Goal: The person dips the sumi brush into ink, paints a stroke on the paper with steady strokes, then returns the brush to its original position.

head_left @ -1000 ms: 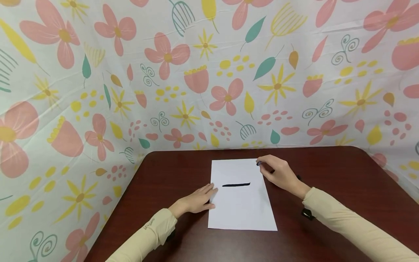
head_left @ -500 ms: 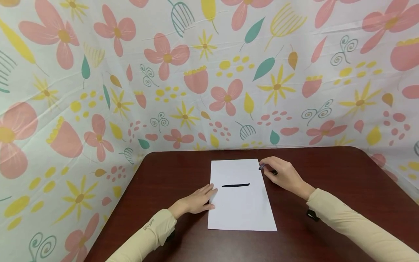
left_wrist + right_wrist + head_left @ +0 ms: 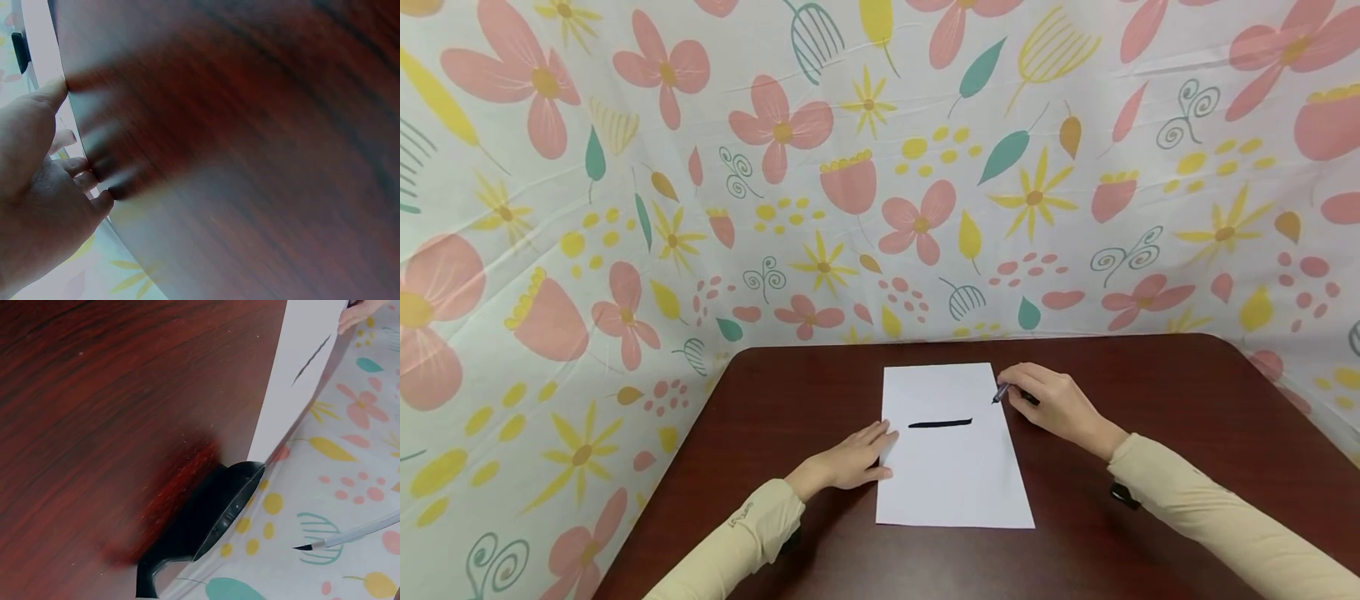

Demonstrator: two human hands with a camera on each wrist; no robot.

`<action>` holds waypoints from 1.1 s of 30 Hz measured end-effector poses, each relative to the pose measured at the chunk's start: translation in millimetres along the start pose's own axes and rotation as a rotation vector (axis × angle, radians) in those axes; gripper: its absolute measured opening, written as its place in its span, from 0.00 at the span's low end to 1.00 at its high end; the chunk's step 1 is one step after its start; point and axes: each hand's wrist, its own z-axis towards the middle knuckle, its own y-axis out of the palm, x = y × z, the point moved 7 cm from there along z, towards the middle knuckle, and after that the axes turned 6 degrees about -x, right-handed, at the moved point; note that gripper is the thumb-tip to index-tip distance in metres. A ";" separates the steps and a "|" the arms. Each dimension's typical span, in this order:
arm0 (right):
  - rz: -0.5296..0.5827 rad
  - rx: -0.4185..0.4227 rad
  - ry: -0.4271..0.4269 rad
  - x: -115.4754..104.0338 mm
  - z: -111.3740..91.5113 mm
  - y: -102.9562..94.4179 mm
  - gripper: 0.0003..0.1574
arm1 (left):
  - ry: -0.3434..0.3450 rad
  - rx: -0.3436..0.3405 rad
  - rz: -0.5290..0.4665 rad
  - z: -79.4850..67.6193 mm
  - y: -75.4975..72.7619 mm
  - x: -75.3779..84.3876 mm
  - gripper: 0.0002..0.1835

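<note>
A sheet of white paper [image 3: 955, 475] lies on the table, bearing a thick black stroke [image 3: 942, 423] across its upper half. My left hand [image 3: 853, 458] rests flat on the paper's left edge, fingers spread; the left wrist view shows the same hand [image 3: 44, 169] at that edge. By the upper right edge of the sheet, my right hand [image 3: 1052, 408] holds a slim brush [image 3: 1000, 393]. In the right wrist view the brush [image 3: 350, 535] has a pale shaft and a black, pointed tip; the right hand's fingers are mostly outside that view.
A black dish-like thing [image 3: 228, 506] with a short handle stands on the dark red-brown table [image 3: 797, 392]; in the head view the right hand mostly covers it. A flower-patterned cloth [image 3: 917, 275] hangs behind and to the left of the table.
My right hand has shifted slightly to the right and nearer to me, and the brush now points down toward the paper's right edge. The left hand and paper hold their place.
</note>
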 end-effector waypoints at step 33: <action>-0.133 -0.139 -0.189 0.8 -21.8 5.1 0.29 | 0.003 0.004 -0.009 1.2 1.9 -3.5 0.36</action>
